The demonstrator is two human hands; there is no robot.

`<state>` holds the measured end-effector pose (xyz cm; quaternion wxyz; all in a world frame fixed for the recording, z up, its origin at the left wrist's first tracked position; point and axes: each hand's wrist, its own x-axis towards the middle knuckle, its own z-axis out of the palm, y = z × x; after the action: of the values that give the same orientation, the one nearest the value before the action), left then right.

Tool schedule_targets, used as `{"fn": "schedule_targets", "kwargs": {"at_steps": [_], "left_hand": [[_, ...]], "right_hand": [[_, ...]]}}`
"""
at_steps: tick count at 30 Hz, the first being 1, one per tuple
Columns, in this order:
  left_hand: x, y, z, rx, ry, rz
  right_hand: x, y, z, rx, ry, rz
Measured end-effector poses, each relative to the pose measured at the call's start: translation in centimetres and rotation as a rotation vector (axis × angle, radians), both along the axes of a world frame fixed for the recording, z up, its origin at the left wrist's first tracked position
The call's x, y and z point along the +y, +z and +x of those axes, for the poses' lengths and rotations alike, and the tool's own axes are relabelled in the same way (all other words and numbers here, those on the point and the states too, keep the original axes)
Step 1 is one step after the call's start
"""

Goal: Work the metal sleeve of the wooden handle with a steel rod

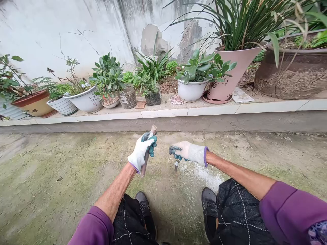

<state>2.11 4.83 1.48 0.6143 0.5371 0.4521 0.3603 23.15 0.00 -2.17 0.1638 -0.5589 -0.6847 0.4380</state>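
Observation:
My left hand (145, 149), in a white and teal work glove, is closed around a short brownish rod (144, 168). The rod slants, with a pale, blunt upper end above my fist and its lower end below my wrist. To its right, my right hand (185, 151), in a matching glove with a purple cuff, has its fingers curled down over a narrow object with a metal-looking end (176, 165). Most of that object is hidden under the glove, so its kind is unclear. White specks or spray (204, 175) spread over the ground beside it.
A low tiled ledge (165, 112) runs across in front, with several potted plants along it, including a white pot (192, 91) and a tall pink pot (227, 73). Behind stands a peeling white wall (76, 30). My shoes (209, 204) rest on mossy concrete (63, 170).

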Motion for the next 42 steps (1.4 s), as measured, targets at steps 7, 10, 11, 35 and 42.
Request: {"fn": "schedule_targets", "kwargs": {"at_steps": [7,10,11,35,42], "left_hand": [[-1.6,1.0,0.6,-0.068,-0.076,-0.066],[-2.0,1.4,0.7,-0.154,-0.099,-0.111],[-1.9,1.5,0.6,-0.199,-0.107,-0.119],[2.1,4.1,-14.2,-0.754,0.447,-0.091],[2.1,3.4,-15.3,-0.766,0.549,-0.142]], "right_hand": [[1.2,-1.4,0.4,-0.376,0.167,0.151],[1.8,-2.3,0.6,-0.442,0.183,0.140],[1.9,-2.5,0.8,-0.451,0.180,0.137],[3.2,-3.1,13.5,-0.307,-0.684,0.310],[3.8,-4.6,14.3,-0.065,-0.829,0.322]]}}
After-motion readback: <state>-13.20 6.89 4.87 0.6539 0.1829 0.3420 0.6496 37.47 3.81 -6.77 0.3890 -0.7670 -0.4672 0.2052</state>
